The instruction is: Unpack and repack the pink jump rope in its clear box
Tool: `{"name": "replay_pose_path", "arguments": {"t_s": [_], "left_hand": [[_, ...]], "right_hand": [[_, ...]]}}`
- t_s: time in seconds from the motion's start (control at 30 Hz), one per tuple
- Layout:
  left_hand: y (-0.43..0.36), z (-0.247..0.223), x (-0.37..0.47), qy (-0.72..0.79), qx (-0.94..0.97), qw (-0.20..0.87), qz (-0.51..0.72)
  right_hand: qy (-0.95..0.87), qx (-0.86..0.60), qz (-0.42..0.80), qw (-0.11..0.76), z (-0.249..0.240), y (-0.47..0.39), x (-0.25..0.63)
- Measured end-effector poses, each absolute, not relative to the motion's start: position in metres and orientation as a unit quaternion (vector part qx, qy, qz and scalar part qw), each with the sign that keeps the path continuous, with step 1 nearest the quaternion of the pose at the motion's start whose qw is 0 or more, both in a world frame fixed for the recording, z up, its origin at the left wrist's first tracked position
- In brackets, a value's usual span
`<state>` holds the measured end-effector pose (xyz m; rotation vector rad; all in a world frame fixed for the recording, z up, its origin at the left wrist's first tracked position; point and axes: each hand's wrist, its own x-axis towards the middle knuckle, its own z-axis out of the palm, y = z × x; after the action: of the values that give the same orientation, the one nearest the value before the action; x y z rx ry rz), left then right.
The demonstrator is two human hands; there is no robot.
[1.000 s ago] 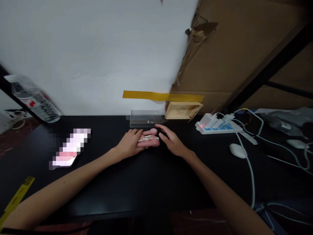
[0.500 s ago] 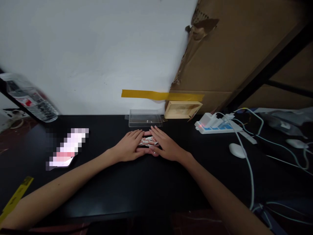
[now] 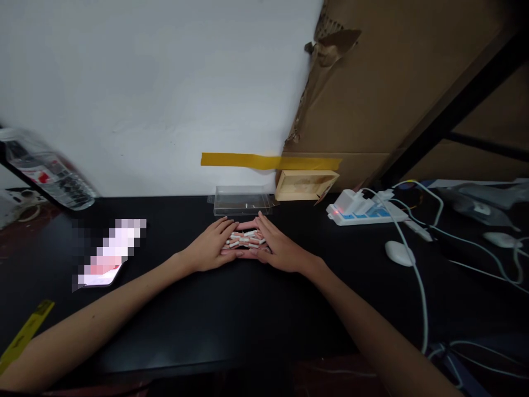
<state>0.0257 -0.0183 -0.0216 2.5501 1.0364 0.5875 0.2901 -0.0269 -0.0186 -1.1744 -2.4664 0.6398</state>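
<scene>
Pink rods [image 3: 248, 225] with pink-and-white beads [image 3: 243, 240]: one set

On black desk [image 3: 185, 325], beads lying between rods; left hand [image 3: 209, 246] and right hand [image 3: 285, 246] apart, clasping opposite ends. Probably light; rods likely stiff and smooth, beads apt to slip; best gripped across both rods

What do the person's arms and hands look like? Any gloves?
The left hand and right hand are bare, without gloves. No sleeves or bracelets show on the left forearm or right forearm; the left has a small dark spot.
</scene>
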Motion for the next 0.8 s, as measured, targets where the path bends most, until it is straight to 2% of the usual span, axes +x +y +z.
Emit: {"name": "replay_pose_path", "arguments": {"t_s": [0.33,0.63,0.8], "left_hand": [[-0.017,-0.028,0.04,0.409,0.881,0.085,0.22],[-0.016,-0.023,0.027,0.41,0.884,0.092,0.206],[-0.015,-0.021,0.027,0.419,0.882,0.08,0.199]], "right_hand": [[-0.854,-0.456,0.182,0.171,-0.025,-0.024,0.293],[-0.857,-0.477,0.148,0.129,-0.018,-0.03,0.29],[-0.873,-0.437,0.181,0.119,-0.014,-0.025,0.303]]}}
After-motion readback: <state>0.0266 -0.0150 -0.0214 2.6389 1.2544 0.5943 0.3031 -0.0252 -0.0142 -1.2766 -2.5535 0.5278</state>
